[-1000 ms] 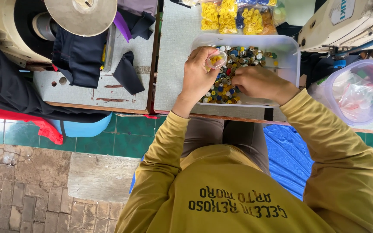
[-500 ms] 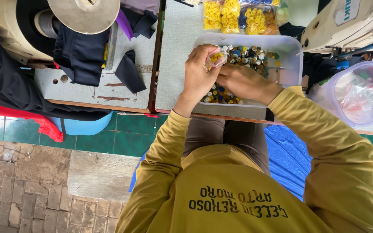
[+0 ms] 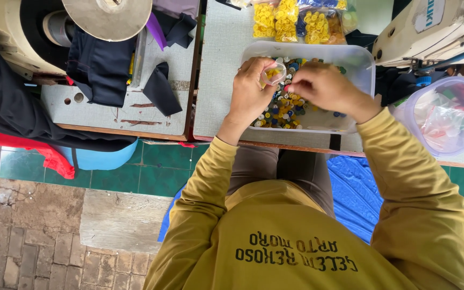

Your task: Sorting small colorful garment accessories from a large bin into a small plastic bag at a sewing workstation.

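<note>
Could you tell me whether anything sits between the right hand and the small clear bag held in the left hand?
Nothing visible does. The left hand holds the small clear bag open over the white tray of mixed buttons. The right hand has its fingertips right beside the bag's mouth, with only a short open gap between.

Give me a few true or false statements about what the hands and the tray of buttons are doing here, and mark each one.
1. The left hand holds a small clear bag with yellow pieces inside. True.
2. The right hand rests on the sewing machine. False: it is over the clear plastic tray, fingertips next to the bag.
3. The tray holds mixed-colour buttons. True.
4. The packets of yellow buttons lie inside the tray. False: they lie on the table beyond the tray.
5. Dark fabric lies on the neighbouring table to the left. True.
</note>
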